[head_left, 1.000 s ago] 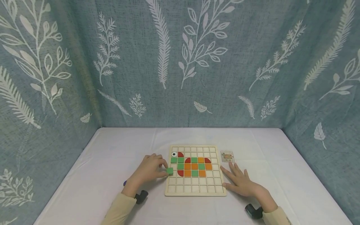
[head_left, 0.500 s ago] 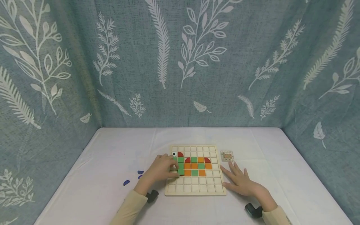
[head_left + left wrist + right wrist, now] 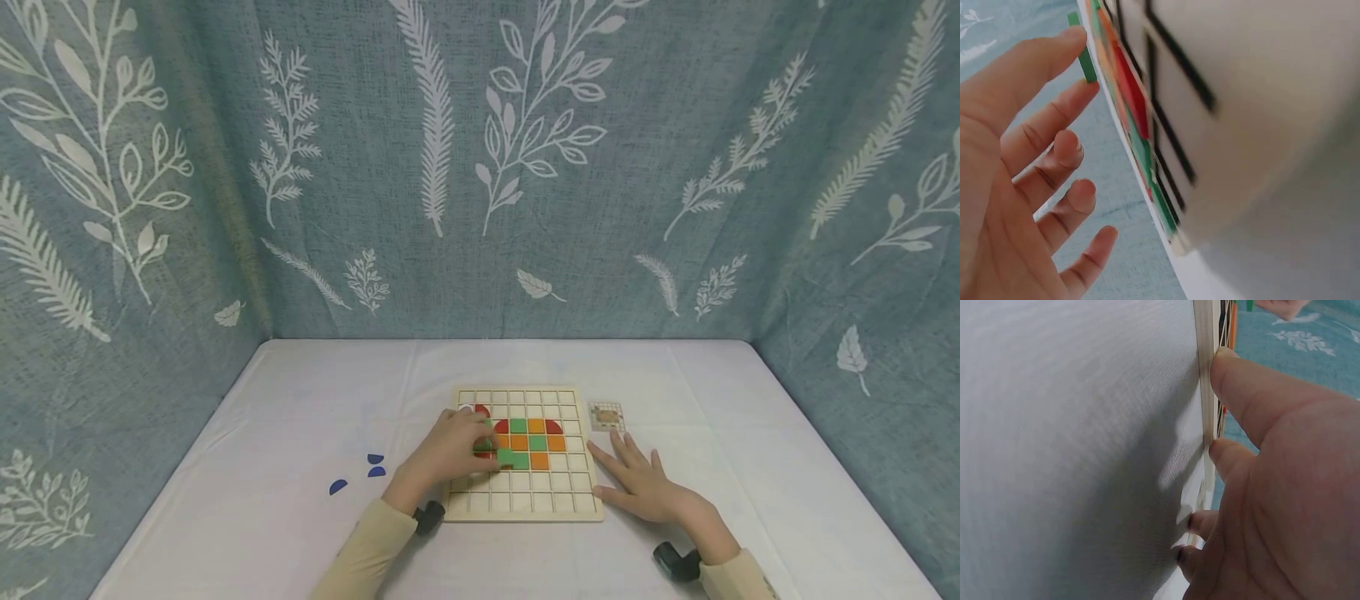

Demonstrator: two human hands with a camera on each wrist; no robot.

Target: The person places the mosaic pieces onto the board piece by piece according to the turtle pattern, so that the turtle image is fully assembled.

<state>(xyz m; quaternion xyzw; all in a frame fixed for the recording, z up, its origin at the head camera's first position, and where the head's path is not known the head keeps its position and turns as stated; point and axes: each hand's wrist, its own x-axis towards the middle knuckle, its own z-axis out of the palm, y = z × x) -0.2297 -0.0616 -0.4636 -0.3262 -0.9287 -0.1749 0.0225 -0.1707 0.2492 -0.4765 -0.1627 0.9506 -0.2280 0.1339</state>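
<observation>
My left hand [image 3: 452,446] is over the left half of a wooden grid board [image 3: 525,502]. Between thumb and index finger it pinches a green square tile [image 3: 1087,65], held just above the board in the left wrist view. Green, orange and red tiles fill several squares of the grid, among them an orange tile [image 3: 539,462] and a red rounded tile [image 3: 553,427]. The left hand covers some of the tiles at the board's left side. At the board's right edge, my right hand [image 3: 643,487] rests with spread fingers, its thumb and index fingertips touching the rim.
Three blue half-round pieces, one of them a blue piece [image 3: 338,487], lie on the white table left of the board. A small picture card [image 3: 606,416] lies by the board's upper right corner. A patterned curtain [image 3: 480,275] hangs behind the table.
My left hand has moved right from the board's left edge across the tiles, carrying the green tile. The blue pieces it hid have come into view. The right hand has stayed in place.
</observation>
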